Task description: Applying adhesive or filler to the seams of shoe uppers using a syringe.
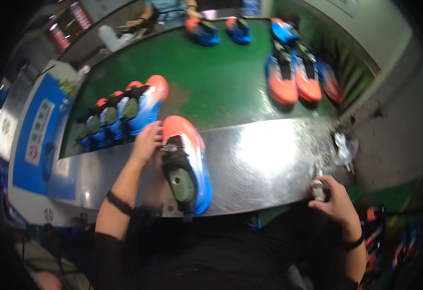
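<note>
An orange-white-blue sneaker (189,162) is pointed toe-away over the shiny steel ledge (255,183); just left of its toe, the nearer left hand (147,143) is placed, grip untellable; well right, a small pale object (318,190) is pinched by the right hand (336,199)

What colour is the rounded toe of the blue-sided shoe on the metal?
The rounded toe is reddish orange, clearest in the head view.

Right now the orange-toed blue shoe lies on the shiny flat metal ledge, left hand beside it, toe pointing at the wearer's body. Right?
Toe direction is wrong: in the head view, the toe points away from the wearer, toward the flat green surface. The rest stands: orange-toed blue shoe on the shiny flat metal ledge, left hand beside it.
</note>
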